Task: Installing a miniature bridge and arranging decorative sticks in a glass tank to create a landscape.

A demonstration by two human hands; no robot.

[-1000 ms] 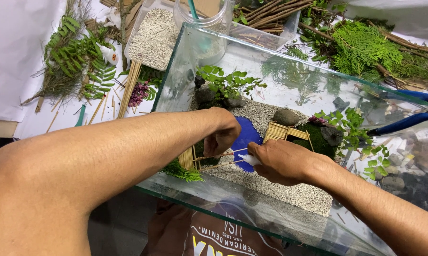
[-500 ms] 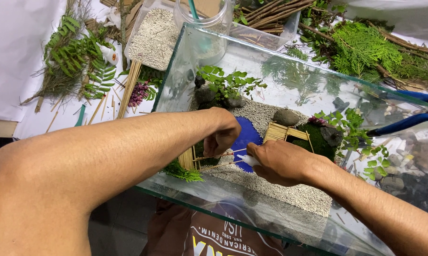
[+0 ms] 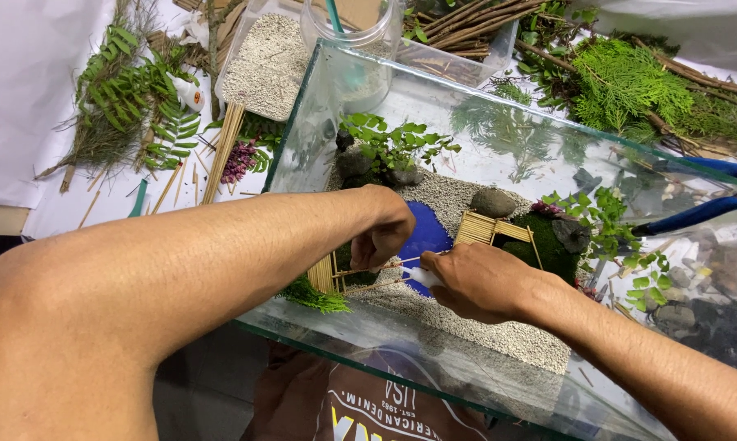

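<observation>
Head view: left hand (image 3: 382, 235) pinches thin sticks (image 3: 377, 276) running three-to-nine; right hand (image 3: 479, 282), at three o'clock of them, grips a white tube (image 3: 417, 276) touching them inside the tank (image 3: 303, 139).

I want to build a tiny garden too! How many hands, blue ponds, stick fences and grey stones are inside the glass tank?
Hands: 2, left hand and right hand
Blue pond: 1
Stick fences: 2, one by the moss, one near the corner
Grey stones clearly seen: 2, one, another
Total: 7
</observation>
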